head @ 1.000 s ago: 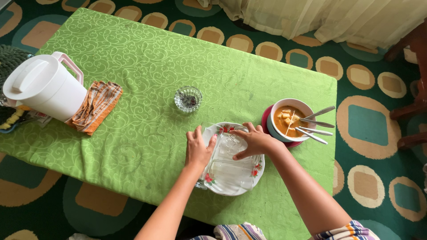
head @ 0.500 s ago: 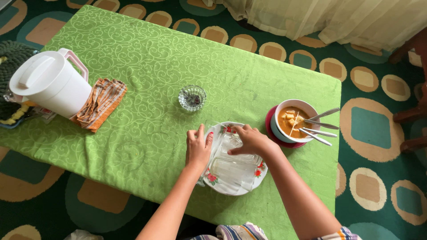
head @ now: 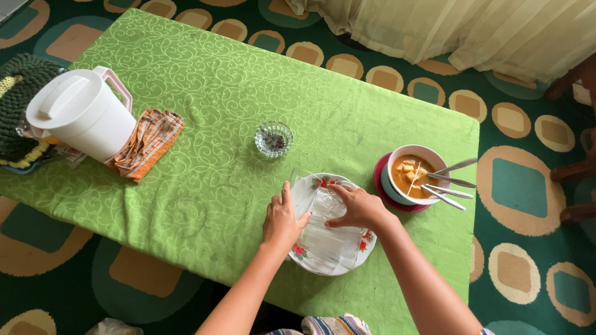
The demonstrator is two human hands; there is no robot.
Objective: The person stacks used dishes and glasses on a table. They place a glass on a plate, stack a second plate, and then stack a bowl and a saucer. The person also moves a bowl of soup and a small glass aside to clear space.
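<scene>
A white plate with a red-flower rim (head: 302, 251) sits near the front edge of the green-clothed table (head: 205, 124). Clear drinking glasses (head: 329, 239) lie on their sides on the plate. My left hand (head: 280, 222) lies over the glass at the plate's left rim, thumb reaching inward. My right hand (head: 359, 208) rests fingers-down on a glass in the plate's middle. Both forearms come in from the bottom edge.
A white bowl of orange soup (head: 411, 175) with several spoons (head: 450, 183) stands on a red saucer right of the plate. A small cut-glass dish (head: 274, 139) sits mid-table. At the left stand a white lidded jug (head: 81, 113) and a striped orange cloth (head: 148, 142). Patterned carpet surrounds the table.
My right hand has slid from the plate's far rim toward its middle, over the glasses. My left hand stays at the plate's left rim, thumb now stretched inward.
</scene>
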